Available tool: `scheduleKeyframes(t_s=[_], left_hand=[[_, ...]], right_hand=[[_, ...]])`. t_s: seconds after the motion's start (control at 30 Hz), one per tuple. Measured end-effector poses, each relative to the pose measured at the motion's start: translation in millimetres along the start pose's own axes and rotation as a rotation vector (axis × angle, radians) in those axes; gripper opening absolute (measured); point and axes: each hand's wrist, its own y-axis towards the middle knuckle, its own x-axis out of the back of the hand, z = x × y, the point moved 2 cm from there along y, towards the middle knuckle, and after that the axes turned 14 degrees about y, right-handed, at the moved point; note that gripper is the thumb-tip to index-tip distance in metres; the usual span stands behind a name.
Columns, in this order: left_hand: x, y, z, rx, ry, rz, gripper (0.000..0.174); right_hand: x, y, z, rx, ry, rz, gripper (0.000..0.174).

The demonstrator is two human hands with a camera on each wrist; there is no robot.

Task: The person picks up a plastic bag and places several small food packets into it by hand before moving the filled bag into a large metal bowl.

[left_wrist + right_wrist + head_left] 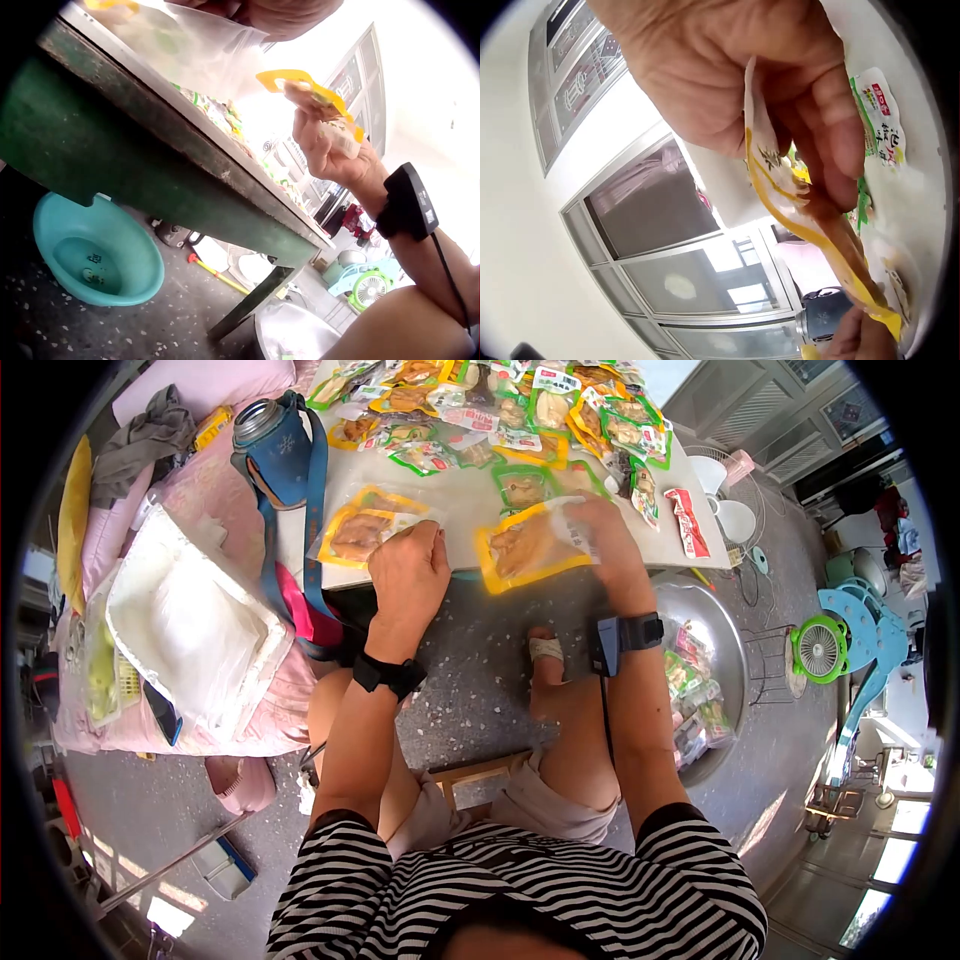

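Note:
My right hand [610,545] grips a yellow-edged packet [525,548] by its right end, above the table's front edge. In the right wrist view the packet [780,202] lies against the palm and under the curled fingers of that hand [727,82]. On the left, a clear plastic bag [199,45] with a yellow-edged packet [362,532] in it lies at the table edge. My left hand [410,575] has curled fingers and pinches the bag's near side; its fingertips are partly hidden.
Many green- and yellow-edged packets [550,410] cover the back of the table [455,545]. A red packet [686,522] lies at the right. A blue bottle [275,450] stands left, a metal basin [735,660] with packets stands right, and a teal basin [97,251] is under the table.

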Motion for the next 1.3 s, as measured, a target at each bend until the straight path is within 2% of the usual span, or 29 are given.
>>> scheduleKeyframes(t_s=[0.03,0.1,0.2,0.3,0.4,0.5,0.6,0.73,0.8,0.83,0.9,0.97,1.0,1.17,1.23,1.27,1.3], left_hand=[[1,-1,-1,0.003,0.015,0.014,0.008],[2,-1,-2,-0.012,0.022,-0.018,0.008],[7,1,-5,-0.022,0.076,-0.033,0.007],[10,1,-6,-0.029,0.099,-0.051,0.013],[10,4,-7,-0.045,0.068,-0.123,0.005],[12,4,-5,-0.047,0.059,-0.159,0.007],[13,4,-4,-0.037,0.06,-0.17,0.008],[17,5,-3,-0.01,0.087,-0.169,0.009],[20,6,1,0.005,0.112,-0.144,0.01],[21,6,3,0.012,0.124,-0.131,0.016],[21,6,1,-0.006,0.152,-0.128,0.017],[20,7,1,-0.036,0.165,-0.147,0.011],[19,7,0,-0.058,0.162,-0.168,0.007],[13,4,-9,-0.113,0.104,-0.147,0.007],[13,1,-10,-0.086,0.108,-0.076,0.017],[14,1,-12,-0.084,0.113,-0.077,0.017],[15,2,-13,-0.082,0.117,-0.081,0.016]], right_hand=[[-5,1,-6,-0.029,0.037,0.008,0.028],[-4,6,-18,0.402,-0.38,0.261,0.029],[-16,15,-36,0.59,-0.497,0.322,0.03],[-26,14,-47,0.584,-0.42,0.156,0.028],[-32,14,-47,0.664,-0.442,0.141,0.027],[-39,1,-34,0.683,-0.555,0.12,0.027],[-36,0,-31,0.8,-0.769,0.111,0.027],[-37,8,-44,0.875,-0.77,0.124,0.025],[-38,14,-54,0.712,-0.491,0.082,0.023],[-41,17,-61,0.532,-0.22,0.042,0.022],[-44,17,-65,0.293,0.015,0.006,0.021],[-50,13,-63,0.186,-0.045,0.009,0.019],[-53,11,-65,0.182,-0.01,-0.006,0.018],[-78,6,-80,0.106,0.173,-0.128,0.014],[-84,8,-95,0.051,0.242,-0.073,0.017],[-86,8,-101,0.024,0.279,-0.048,0.018],[-89,8,-99,0.043,0.175,-0.007,0.021]])
